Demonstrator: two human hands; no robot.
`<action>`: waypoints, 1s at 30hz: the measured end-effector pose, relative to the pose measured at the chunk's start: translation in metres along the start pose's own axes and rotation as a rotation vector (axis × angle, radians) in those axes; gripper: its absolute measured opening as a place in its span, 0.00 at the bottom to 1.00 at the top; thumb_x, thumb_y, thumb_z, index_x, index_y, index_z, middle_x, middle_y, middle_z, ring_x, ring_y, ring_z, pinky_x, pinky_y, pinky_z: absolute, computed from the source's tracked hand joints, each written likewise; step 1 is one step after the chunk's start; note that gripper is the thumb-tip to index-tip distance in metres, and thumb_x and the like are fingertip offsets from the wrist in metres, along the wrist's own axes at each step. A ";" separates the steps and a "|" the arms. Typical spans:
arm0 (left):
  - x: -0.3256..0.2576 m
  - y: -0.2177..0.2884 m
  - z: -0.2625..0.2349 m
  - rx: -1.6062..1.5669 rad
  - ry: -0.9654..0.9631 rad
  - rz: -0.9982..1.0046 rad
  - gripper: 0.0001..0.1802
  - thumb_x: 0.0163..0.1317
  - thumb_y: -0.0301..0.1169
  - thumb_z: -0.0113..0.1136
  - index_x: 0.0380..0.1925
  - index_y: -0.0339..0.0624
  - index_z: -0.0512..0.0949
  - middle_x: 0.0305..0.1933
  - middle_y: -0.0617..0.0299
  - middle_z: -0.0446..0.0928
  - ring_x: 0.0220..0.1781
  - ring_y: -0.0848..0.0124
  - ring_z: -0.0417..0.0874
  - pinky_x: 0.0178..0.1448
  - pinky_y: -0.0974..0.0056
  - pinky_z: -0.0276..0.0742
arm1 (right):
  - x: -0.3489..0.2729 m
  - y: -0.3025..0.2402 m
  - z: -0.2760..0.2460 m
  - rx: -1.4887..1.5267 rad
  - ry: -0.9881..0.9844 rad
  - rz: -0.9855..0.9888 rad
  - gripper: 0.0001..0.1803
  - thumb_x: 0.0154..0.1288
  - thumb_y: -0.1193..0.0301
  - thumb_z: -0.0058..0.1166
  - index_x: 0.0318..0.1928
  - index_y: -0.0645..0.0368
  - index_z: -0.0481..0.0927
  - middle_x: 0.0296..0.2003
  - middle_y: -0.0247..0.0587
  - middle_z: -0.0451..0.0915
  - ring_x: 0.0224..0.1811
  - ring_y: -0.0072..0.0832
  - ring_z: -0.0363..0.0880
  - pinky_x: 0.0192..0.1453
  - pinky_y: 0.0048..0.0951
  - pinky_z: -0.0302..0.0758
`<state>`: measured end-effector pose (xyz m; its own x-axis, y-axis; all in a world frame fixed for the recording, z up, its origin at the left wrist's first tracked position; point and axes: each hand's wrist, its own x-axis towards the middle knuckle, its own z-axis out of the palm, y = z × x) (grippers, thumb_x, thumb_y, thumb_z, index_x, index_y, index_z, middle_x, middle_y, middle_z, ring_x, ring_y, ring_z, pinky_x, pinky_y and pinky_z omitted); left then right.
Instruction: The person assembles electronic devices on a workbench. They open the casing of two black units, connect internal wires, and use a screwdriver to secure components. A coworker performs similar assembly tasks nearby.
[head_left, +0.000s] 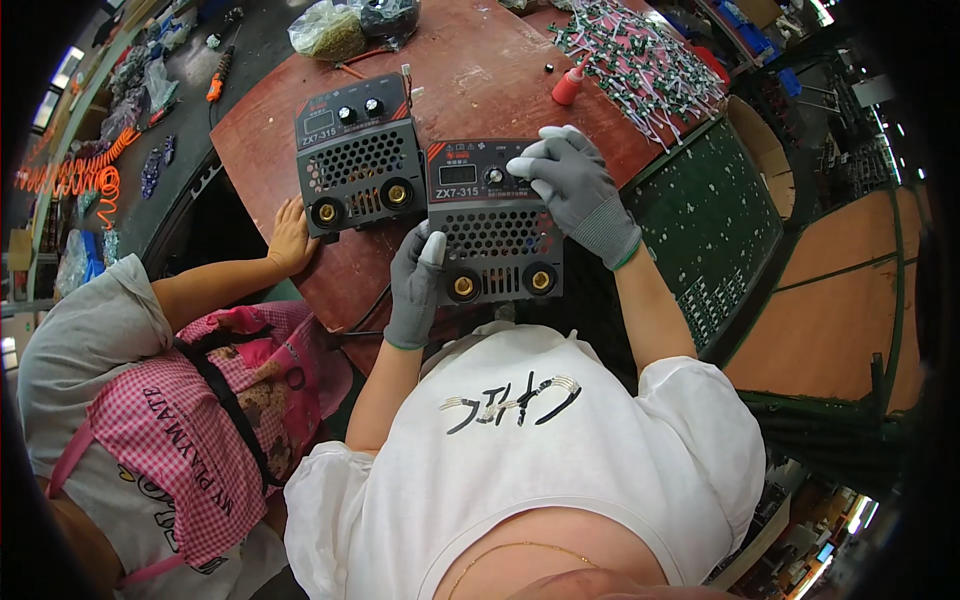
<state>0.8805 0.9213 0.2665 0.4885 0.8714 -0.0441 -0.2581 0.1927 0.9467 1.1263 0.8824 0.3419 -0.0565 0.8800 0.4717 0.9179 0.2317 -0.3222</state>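
In front of me a grey and black welding machine [500, 232] faces up, with a small display, a perforated grille and two brass sockets. My gloved left hand [415, 280] grips its left side, thumb on the front edge. My gloved right hand [575, 180] is closed at the upper right of its control panel; the fingertips pinch beside a black knob [495, 175] and hide what is between them. A second, similar welding machine [358, 155] with two knobs sits at the left, touching or nearly touching mine.
A co-worker's bare hand [290, 238] rests by the second machine. On the red tabletop [270, 110] are a red bottle [567, 86], bags of small parts [330, 32] and a heap of white-and-green wired pieces [640, 60]. A screwdriver [220, 75] and an orange coiled hose [100, 180] lie further left.
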 end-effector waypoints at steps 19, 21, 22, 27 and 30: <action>-0.002 -0.002 0.000 -0.038 -0.001 -0.006 0.22 0.71 0.39 0.55 0.56 0.33 0.73 0.49 0.63 0.79 0.49 0.79 0.76 0.55 0.71 0.72 | 0.013 -0.019 0.021 -0.024 -0.004 -0.016 0.15 0.52 0.70 0.64 0.42 0.54 0.81 0.49 0.38 0.77 0.62 0.45 0.68 0.64 0.46 0.65; -0.002 -0.003 -0.002 -0.036 0.000 -0.008 0.22 0.71 0.39 0.54 0.56 0.33 0.73 0.49 0.63 0.79 0.48 0.79 0.76 0.54 0.71 0.72 | 0.016 -0.021 0.020 -0.091 -0.055 0.033 0.16 0.50 0.66 0.67 0.40 0.55 0.81 0.49 0.40 0.77 0.63 0.45 0.67 0.66 0.46 0.63; -0.002 -0.005 -0.004 -0.031 0.000 -0.013 0.22 0.71 0.39 0.54 0.56 0.33 0.73 0.49 0.63 0.79 0.48 0.78 0.76 0.54 0.71 0.72 | 0.020 -0.024 0.016 -0.139 -0.090 0.084 0.18 0.49 0.63 0.68 0.39 0.56 0.81 0.50 0.40 0.76 0.63 0.45 0.66 0.66 0.46 0.62; -0.002 -0.004 -0.006 -0.018 -0.002 -0.038 0.22 0.71 0.39 0.54 0.56 0.33 0.73 0.48 0.63 0.78 0.48 0.79 0.76 0.54 0.71 0.72 | 0.019 -0.029 0.010 -0.068 0.008 0.044 0.26 0.44 0.56 0.72 0.42 0.57 0.81 0.59 0.45 0.72 0.69 0.50 0.59 0.72 0.46 0.57; -0.003 0.002 -0.002 -0.029 0.001 -0.037 0.22 0.71 0.40 0.54 0.56 0.34 0.73 0.48 0.63 0.79 0.47 0.79 0.76 0.53 0.72 0.72 | 0.008 -0.022 0.016 0.010 -0.083 0.005 0.28 0.44 0.59 0.72 0.46 0.57 0.81 0.62 0.48 0.69 0.71 0.51 0.55 0.73 0.46 0.56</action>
<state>0.8766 0.9204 0.2678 0.4969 0.8642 -0.0790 -0.2638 0.2371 0.9350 1.0995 0.8911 0.3399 -0.0846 0.9125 0.4003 0.9144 0.2307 -0.3326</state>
